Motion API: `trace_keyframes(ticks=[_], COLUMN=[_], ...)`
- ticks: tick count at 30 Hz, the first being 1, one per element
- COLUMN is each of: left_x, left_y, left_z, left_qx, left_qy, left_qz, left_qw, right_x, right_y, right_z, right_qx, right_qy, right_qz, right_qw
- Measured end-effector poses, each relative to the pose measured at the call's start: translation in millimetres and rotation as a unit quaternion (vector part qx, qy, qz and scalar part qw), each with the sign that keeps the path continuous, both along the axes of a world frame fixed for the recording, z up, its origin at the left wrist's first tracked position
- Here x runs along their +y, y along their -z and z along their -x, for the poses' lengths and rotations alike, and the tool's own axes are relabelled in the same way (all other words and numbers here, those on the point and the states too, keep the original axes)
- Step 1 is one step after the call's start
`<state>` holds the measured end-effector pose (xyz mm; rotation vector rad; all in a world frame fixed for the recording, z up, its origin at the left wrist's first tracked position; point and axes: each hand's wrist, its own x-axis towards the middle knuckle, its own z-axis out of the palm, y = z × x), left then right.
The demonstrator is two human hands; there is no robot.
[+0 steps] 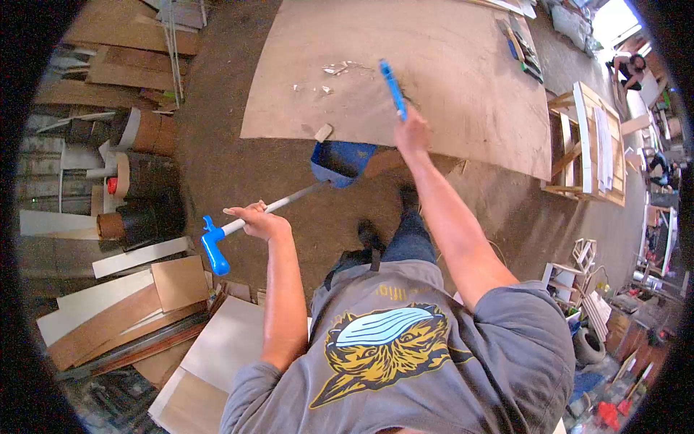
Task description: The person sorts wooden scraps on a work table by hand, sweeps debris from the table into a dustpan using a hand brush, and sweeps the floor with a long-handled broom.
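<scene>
My left hand (262, 220) is closed around the white pole of a long-handled dustpan, whose blue grip sticks out past the hand to the left. The blue pan (343, 160) sits at the near edge of a large brown board (463, 94). In my right hand (413, 133) is a blue hand brush (392, 85), held over the board; its bristles are mostly hidden. A small beige block (323, 132) lies at the board's edge just above the pan. Farther back on the board are pale scraps (343, 69).
Several tools (522, 50) lie near the board's far right corner. A wooden frame (600, 145) stands to the right. Leaning panels and offcuts (130, 289) crowd the left, beside dark rolls (144, 173). Another person (629, 69) crouches at the far right.
</scene>
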<state>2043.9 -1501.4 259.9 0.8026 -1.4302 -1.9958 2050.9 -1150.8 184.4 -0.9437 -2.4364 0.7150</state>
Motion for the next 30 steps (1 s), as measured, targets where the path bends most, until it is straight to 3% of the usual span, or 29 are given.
trace_keyframes(ticks=[7,11,16,18,19,25,28,30], left_x=[-33,-36,-63,-59,-66,-60,-55,-47], left_y=[-22,-38,-47,-60,-55,-71,-69,-74], left_z=[-2,-9,-17,-24,-24,-19,-21,-20], left_qx=[-0.018,-0.026,-0.023,-0.050,-0.040,-0.038,-0.028,-0.022], left_qy=[-0.060,-0.096,-0.118,-0.117,-0.121,-0.156,-0.150,-0.145], left_qz=[-0.022,-0.011,-0.042,0.036,0.003,-0.044,-0.037,-0.048], left_qw=[0.998,0.995,0.992,0.991,0.992,0.986,0.988,0.988], right_x=[55,66,-33,-54,-65,-22,21,36], right_y=[-51,22,25,34,22,-24,-41,-32], right_z=[0,24,59,76,80,91,96,109], right_qx=[-0.099,-0.212,-0.154,-0.097,-0.058,-0.016,0.010,-0.058], right_qy=[0.083,0.045,-0.025,-0.053,-0.059,-0.061,-0.061,-0.055], right_qz=[-0.087,-0.044,0.017,0.055,0.060,0.049,-0.033,-0.081], right_qw=[0.988,0.975,0.988,0.992,0.995,0.997,0.998,0.993])
